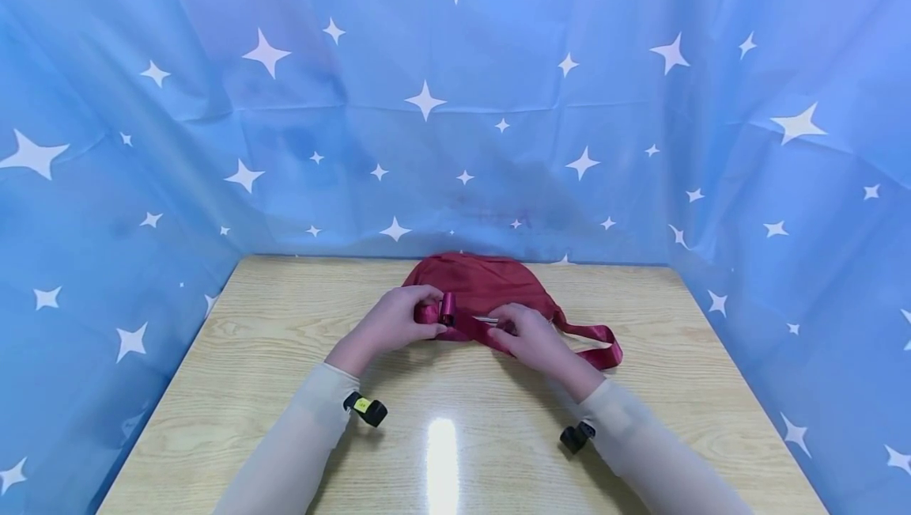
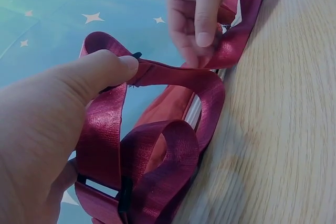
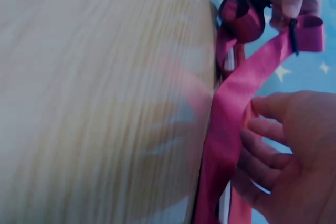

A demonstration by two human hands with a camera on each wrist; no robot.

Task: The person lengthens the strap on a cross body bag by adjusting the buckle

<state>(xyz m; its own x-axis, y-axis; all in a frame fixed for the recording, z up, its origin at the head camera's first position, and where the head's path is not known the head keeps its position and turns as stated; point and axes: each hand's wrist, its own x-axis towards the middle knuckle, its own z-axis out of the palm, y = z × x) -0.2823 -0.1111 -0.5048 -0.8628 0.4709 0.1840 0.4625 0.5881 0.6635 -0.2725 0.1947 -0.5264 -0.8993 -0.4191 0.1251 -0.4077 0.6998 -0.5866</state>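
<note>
A dark red waist bag (image 1: 475, 282) lies at the far side of the table, its strap (image 1: 477, 330) running across its front. My left hand (image 1: 398, 317) pinches a looped part of the strap beside a black slider (image 2: 137, 56), with the thumb on top. Below that thumb hangs another strap loop with a black buckle frame (image 2: 125, 198). My right hand (image 1: 523, 333) is at the strap farther right, fingers loosely bent. In the right wrist view its fingertips (image 3: 245, 137) lie right at the strap's edge, partly hidden behind it, with no firm grip showing.
The wood-grain table (image 1: 285, 357) reaches back to a blue curtain (image 1: 427, 183) with white stars, which also hangs along both sides. A further strap loop (image 1: 605, 349) lies on the tabletop to the right of the bag. Small black cameras (image 1: 372, 412) sit at both wrists.
</note>
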